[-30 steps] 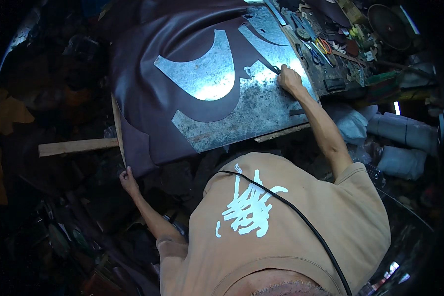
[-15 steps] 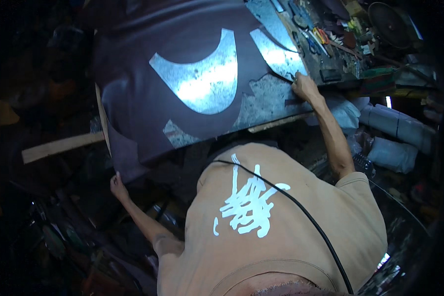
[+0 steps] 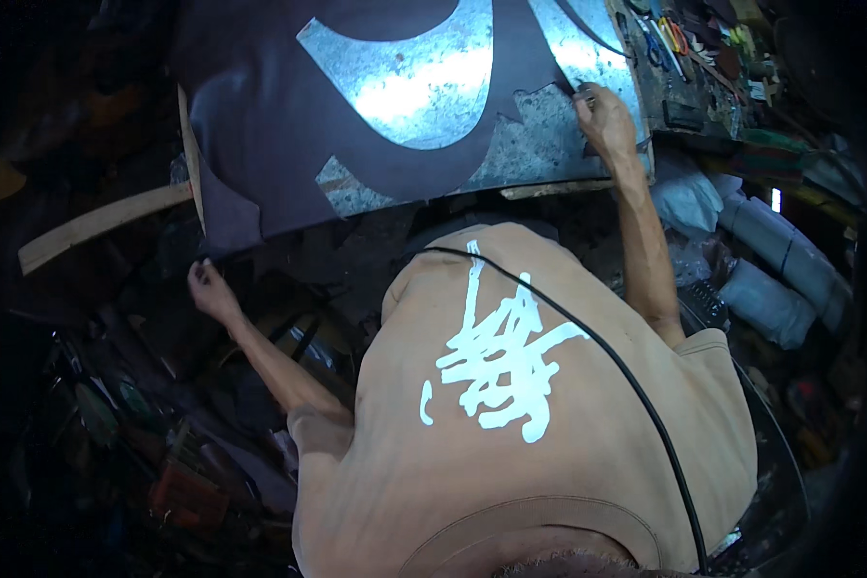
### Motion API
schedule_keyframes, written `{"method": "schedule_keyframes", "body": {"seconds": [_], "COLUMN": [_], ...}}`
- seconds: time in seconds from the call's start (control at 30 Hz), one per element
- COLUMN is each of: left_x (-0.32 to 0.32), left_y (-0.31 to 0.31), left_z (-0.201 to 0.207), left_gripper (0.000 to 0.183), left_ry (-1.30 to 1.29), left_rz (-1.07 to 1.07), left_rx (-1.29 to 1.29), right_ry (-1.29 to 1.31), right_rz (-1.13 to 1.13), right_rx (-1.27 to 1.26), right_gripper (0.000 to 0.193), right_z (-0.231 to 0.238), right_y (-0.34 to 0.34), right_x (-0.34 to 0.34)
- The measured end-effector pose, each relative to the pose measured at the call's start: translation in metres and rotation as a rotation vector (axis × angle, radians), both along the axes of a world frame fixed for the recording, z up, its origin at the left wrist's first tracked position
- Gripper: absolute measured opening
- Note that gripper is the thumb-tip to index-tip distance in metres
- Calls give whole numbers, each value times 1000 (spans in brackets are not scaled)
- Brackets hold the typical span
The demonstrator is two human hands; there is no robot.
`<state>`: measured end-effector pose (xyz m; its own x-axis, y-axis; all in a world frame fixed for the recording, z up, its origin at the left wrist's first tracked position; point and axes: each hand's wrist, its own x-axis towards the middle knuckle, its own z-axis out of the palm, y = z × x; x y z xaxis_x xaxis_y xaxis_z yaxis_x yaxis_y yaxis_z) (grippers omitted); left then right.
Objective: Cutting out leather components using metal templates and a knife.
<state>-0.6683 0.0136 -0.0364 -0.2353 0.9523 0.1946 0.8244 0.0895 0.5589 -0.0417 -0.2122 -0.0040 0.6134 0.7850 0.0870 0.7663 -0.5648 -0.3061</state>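
A large dark brown leather sheet (image 3: 250, 116) lies over a metal-topped table (image 3: 424, 87), whose bright surface shows through a big curved cut-out. At the near left, the sheet's corner hangs past the table edge. My left hand (image 3: 214, 292) is closed at that corner, its fingertips appearing to pinch the edge; the dark background blurs the contact. My right hand (image 3: 607, 123) is closed over the table's near right side, beside a ragged leather edge. Something small and dark shows at its fingertips, but its kind is unclear.
Scissors and other hand tools (image 3: 665, 43) lie at the far right. Below them are plastic-wrapped rolls (image 3: 780, 246) and a white bag (image 3: 686, 197). A wooden plank (image 3: 106, 222) juts out left of the table. A black cable (image 3: 597, 332) runs across the tan shirt.
The view has shifted, so the table sits higher in the picture. My left hand has come up with the leather corner, which hangs less far down. My right hand remains near the ragged edge.
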Motion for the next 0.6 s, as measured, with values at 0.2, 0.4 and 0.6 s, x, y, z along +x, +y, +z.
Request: {"method": "schedule_keyframes", "body": {"seconds": [0.2, 0.4, 0.6], "left_x": [197, 279, 277], "left_y": [-32, -70, -77], "left_z": [53, 9, -3], "left_gripper": [47, 81, 83], "left_ry": [-17, 220, 296], "left_rz": [-543, -778, -813], "left_rx": [13, -94, -97], "right_ry": [472, 323, 304], "right_rz": [57, 193, 280], "right_rx": [-40, -60, -154], "right_gripper": [42, 60, 65], "right_z": [10, -43, -43], "right_y": [113, 204, 208], "right_x": [9, 64, 66]}}
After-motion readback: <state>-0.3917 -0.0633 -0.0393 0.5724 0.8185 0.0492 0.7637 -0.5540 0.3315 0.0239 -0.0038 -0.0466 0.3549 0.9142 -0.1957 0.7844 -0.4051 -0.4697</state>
